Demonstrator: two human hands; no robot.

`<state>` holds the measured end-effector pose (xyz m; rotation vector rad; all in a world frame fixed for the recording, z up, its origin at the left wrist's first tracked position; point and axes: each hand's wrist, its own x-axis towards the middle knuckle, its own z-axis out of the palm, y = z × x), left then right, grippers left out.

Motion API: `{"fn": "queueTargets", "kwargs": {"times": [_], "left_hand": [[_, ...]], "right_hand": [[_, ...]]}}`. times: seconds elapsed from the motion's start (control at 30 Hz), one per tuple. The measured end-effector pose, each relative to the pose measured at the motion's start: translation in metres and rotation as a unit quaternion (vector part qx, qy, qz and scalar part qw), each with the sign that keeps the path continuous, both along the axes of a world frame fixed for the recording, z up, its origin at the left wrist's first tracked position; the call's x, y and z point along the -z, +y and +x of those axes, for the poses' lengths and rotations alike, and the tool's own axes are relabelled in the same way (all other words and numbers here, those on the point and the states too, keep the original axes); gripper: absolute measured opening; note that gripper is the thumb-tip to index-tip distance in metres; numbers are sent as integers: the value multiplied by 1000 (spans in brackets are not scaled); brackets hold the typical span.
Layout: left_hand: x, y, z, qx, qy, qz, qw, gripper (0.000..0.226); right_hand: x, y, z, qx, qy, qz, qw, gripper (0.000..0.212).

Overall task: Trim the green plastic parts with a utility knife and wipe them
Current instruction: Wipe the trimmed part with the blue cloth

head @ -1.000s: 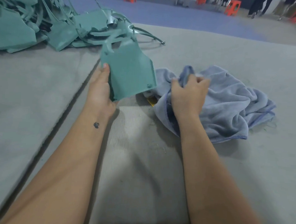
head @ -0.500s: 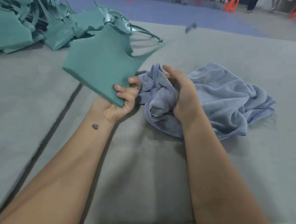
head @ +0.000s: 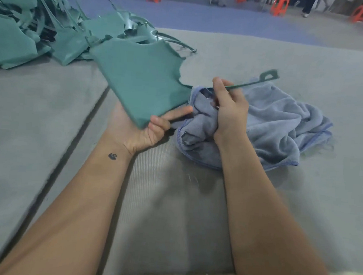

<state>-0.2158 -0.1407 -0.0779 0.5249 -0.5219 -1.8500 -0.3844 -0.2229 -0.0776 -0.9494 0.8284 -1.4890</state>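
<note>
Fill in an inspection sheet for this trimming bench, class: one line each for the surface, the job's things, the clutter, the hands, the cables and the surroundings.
Surface: grey felt-covered table, with a seam running along the left side.
Job's things: green plastic part held tilted above the table; its thin runner strip juts right, over the blue cloth. No utility knife visible.
Clutter: heap of green parts and offcuts at far left.
Hands: left hand grips the part's near corner; right hand bunches the cloth, thumb at the strip.
Cables: nothing seen.
Surroundings: blue floor beyond the table, orange stools, a person's legs at far right.
</note>
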Motion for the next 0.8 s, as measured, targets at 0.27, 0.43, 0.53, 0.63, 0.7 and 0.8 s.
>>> {"fn": "queueTargets", "kwargs": {"times": [0.27,0.43,0.53,0.63,0.7,0.8], "left_hand": [[3,-7,12,-120,-127,-5,985,106],[3,-15,-5,-242,-205,60,946,51],[6,-20,-15,-319,-198,73,924,24],[8,-20,-21,-360,-201,57,909,17],[7,-15,-23,-388,-212,39,896,12],[3,-9,-25,-489,-254,14,835,11]], "right_hand": [[-13,3,-8,76,116,-128,982,25],[-1,-2,-4,20,141,-62,988,32],[9,1,4,-45,177,-22,983,39],[11,4,2,-53,210,-15,976,36],[10,6,-2,-54,199,-11,978,51],[6,16,-7,-44,162,-10,986,40]]}}
